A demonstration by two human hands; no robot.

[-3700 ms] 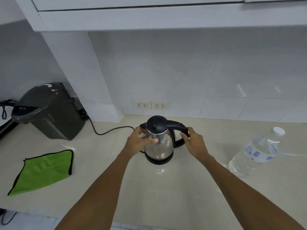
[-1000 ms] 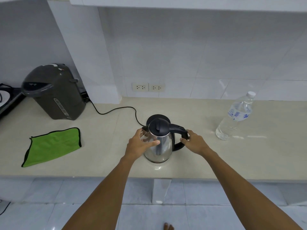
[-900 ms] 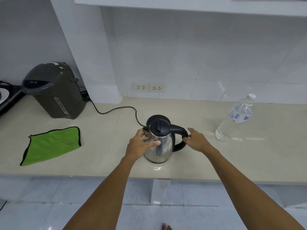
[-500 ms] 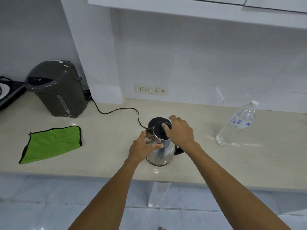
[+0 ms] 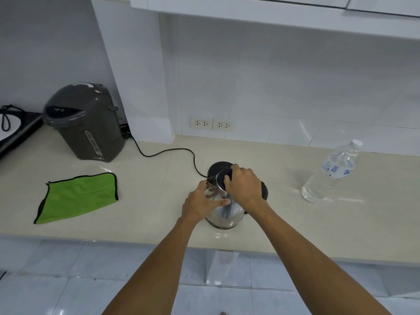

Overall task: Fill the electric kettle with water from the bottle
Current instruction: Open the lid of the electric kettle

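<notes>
**Operator:** Head view is all I have. My left hand (image 5: 201, 204) is wrapped around the steel side of the kettle (image 5: 223, 206), thumb across the front, fingers curled on the spout side, so it is clamped on the body. My right hand (image 5: 244, 185) sits on top, fingers curled over the black lid (image 5: 221, 178). I can't see from here whether the lid has come up at all.

**Second:** Where does the kettle stand?

**Operator:** Upright on the counter (image 5: 295, 223), close to the front edge, just in front of its round black base (image 5: 219, 167), off it I think, though my hands cover the gap. The cord runs off left toward the grey dispenser (image 5: 87, 123).

**Second:** And the bottle?

**Operator:** The bottle (image 5: 333, 172) is well out to the right — upright, leaning a little in this wide lens, white cap still on, untouched. It lies on my right hand's side, clearly nearer that hand than the left.

**Second:** So the right hand fetches it?

**Operator:** That's my judgement. The lid has to open first; then the right hand reaches across while the left steadies the kettle. The bottle's long axis is vertical, so it must be uncapped and tipped leftward over the opening — nothing poured yet.
</notes>
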